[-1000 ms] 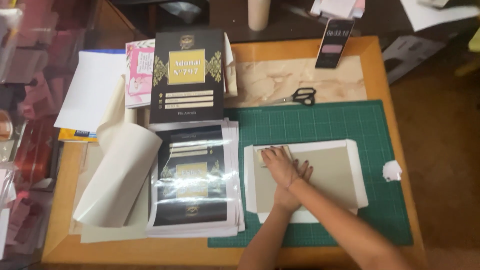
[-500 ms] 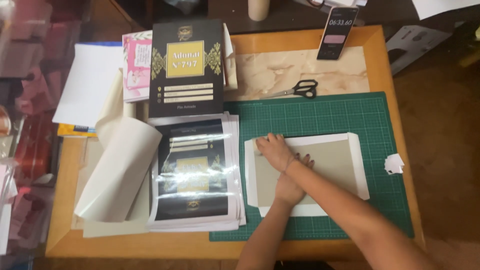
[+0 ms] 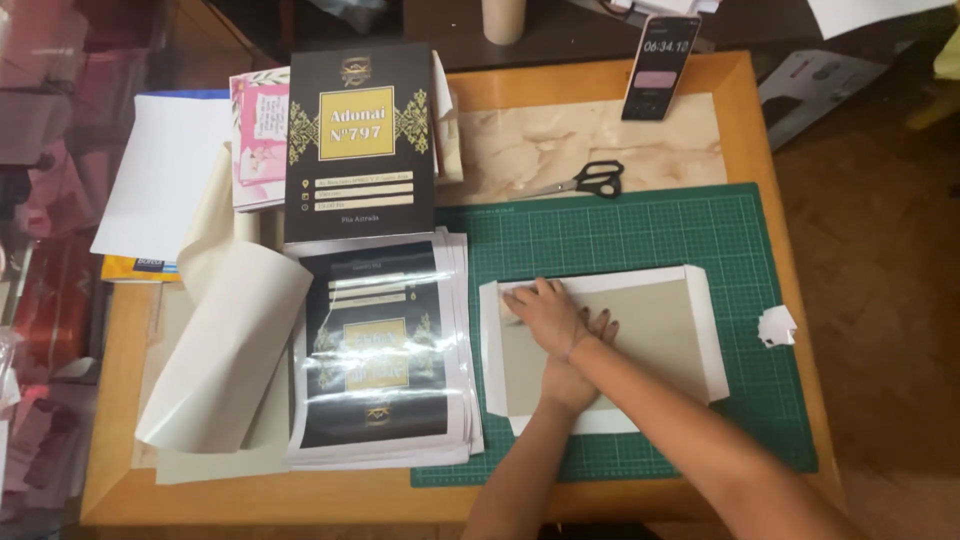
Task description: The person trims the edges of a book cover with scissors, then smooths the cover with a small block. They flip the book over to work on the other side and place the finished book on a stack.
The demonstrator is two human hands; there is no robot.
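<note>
Two hands lie crossed on one grey board (image 3: pixel 655 325), which sits on a white sheet (image 3: pixel 712 345) with its flaps showing around the board's edges, in the middle of the single green cutting mat (image 3: pixel 640 230) on the right half of the wooden surface (image 3: pixel 600 85). The right hand (image 3: pixel 545 315) presses flat on the board's left part, fingers (image 3: pixel 520 297) together and stretched toward the left edge, clamped on nothing. The left hand (image 3: pixel 575 375) lies under the right wrist; only a few fingertips (image 3: pixel 603 325) show past it, so I cannot tell how its fingers are set.

One pair of black-handled scissors (image 3: pixel 590 180) lies at the mat's top edge. One phone (image 3: pixel 660 65) stands propped at the far side. One small scrap of white paper (image 3: pixel 776 325) rests near the mat's right edge. One black and gold cover (image 3: pixel 360 140) lies at the top left, and just below it a stack of glossy printed sheets (image 3: pixel 380 350); their number cannot be counted from the edges. One cream sheet curls into a loose roll (image 3: pixel 225 350) beside the stack. A pink card (image 3: pixel 258 135) is half covered by the black cover. The cylinder (image 3: pixel 503 18) at the top is cut off by the frame. The left margin is blurred.
</note>
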